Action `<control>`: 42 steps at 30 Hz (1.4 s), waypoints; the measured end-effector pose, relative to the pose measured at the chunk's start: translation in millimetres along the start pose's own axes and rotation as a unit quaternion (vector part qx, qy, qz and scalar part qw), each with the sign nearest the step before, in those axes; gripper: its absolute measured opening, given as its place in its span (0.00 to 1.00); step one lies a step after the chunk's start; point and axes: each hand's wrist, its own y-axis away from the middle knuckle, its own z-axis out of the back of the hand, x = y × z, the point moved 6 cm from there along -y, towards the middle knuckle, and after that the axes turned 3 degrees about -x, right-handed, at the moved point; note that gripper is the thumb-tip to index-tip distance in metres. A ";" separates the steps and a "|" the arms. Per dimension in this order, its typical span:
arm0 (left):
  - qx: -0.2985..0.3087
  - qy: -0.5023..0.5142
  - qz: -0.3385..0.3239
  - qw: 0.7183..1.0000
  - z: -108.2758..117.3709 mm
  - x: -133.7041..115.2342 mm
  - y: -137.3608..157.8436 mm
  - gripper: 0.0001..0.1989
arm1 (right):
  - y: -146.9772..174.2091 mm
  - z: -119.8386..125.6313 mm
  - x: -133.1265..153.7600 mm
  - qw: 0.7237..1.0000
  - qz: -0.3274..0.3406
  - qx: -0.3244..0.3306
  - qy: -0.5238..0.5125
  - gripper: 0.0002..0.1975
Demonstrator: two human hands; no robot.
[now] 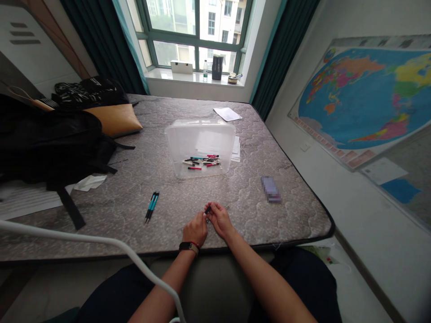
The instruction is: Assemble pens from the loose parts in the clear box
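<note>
My right hand [219, 219] is closed in a pinch near the front edge of the mattress, with a small black pen part [208, 209] between its fingertips. My left hand [195, 231], with a dark band at the wrist, is closed right beside it; its fingertips touch or nearly touch the right ones, and what they hold is hidden. Small thin pieces show around the fingers, too small to name. Left of my hands lie two teal and black pens [152, 207], side by side. Beyond my hands, a clear plastic box [171, 150] holds several red, black, white and teal pens [204, 161].
A phone-like object [270, 189], blurred out, lies to the right on the mattress [242, 188]. Papers [228, 114] lie behind the box. A black backpack [50, 143] and tan cushion [116, 119] occupy the left side. A white cable [101, 239] crosses the lower left.
</note>
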 end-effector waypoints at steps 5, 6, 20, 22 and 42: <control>-0.017 0.001 -0.005 1.000 -0.5 0.3 0.1 0.17 | -0.9 -0.3 -0.1 1.000 0.013 -0.004 0.003 0.11; -0.017 0.000 -0.005 1.000 -0.5 0.3 0.1 0.17 | -0.6 -0.6 0.5 1.000 0.013 -0.002 0.001 0.11; -0.005 -0.005 0.000 1.000 -0.2 -0.2 0.1 0.17 | 1.0 -2.4 2.4 1.000 -0.001 -0.007 0.010 0.11; -0.010 -0.004 -0.003 1.000 -1.4 0.6 0.1 0.17 | 0.6 -2.9 3.0 1.000 -0.001 -0.008 0.013 0.11; 0.003 0.003 0.000 1.000 -4.1 2.1 0.5 0.17 | -0.8 1.0 1.3 0.999 0.026 -0.021 0.021 0.11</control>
